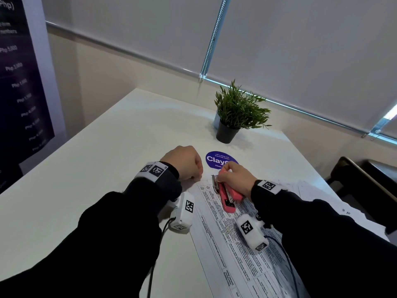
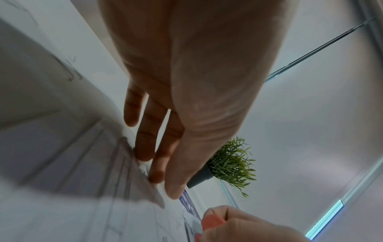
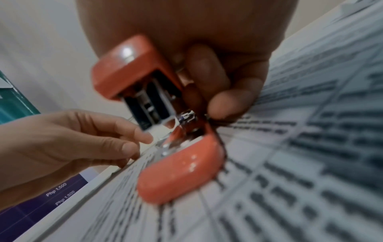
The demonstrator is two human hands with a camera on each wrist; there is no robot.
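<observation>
The printed sheets (image 1: 225, 250) were laid flat on the white table (image 1: 96, 168), nearest the person. Their tabled text was too blurred to be read. The sheets were judged light, limp and easily shifted, so the corner should be pinned down before pressure is applied.

The coral stapler (image 1: 228, 196) was positioned over the far corner of the sheets, with its base on the paper and its top arm raised. It was gripped by the right hand (image 1: 235, 177), with the fingers curled round its front end. The stapler was judged rigid and light, with a smooth, somewhat slippery shell. It is best held along the top arm near the front, and the metal staple channel should be kept clear of fingertips.

Nothing was enclosed by the left hand (image 1: 184, 163). Its fingers were nearly straight, and their tips were pressed on the paper's edge just beside the stapler.

Beyond the hands, a round blue sticker (image 1: 214, 160) was marked "Clay…", the rest being hidden; its small print appeared to read "Let's keep our pantries clean". A potted plant (image 1: 238, 112) was set further back. On the poster (image 1: 19, 87) at far left, "Php 5,000" and "Php 1,500" were legible.
</observation>
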